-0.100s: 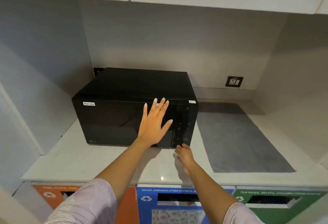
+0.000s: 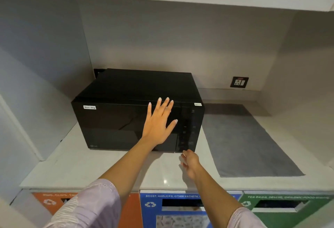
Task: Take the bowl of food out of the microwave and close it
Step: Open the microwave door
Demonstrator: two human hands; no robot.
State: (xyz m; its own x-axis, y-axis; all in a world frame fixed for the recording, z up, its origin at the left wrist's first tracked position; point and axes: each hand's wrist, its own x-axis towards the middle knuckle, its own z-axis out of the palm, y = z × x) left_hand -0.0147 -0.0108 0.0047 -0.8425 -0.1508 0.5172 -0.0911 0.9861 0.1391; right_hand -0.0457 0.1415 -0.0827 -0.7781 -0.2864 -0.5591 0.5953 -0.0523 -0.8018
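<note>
A black microwave [image 2: 117,101] with a "Non-Veg" label stands on the pale counter [image 2: 90,166], its door shut. My left hand [image 2: 159,124] lies flat and open against the right part of the door glass, fingers spread upward. Lower down, my right hand [image 2: 189,161] hovers at the bottom of the microwave's control panel [image 2: 188,128], fingertips touching or nearly touching its lower edge; it holds nothing. No bowl of food is visible; the dark door glass hides the inside.
A grey mat [image 2: 244,141] lies on the counter right of the microwave. A wall socket [image 2: 239,82] sits on the back wall. Orange [image 2: 133,209], blue [image 2: 151,213] and green [image 2: 282,217] recycling bin fronts run below the counter edge. White cabinets hang overhead.
</note>
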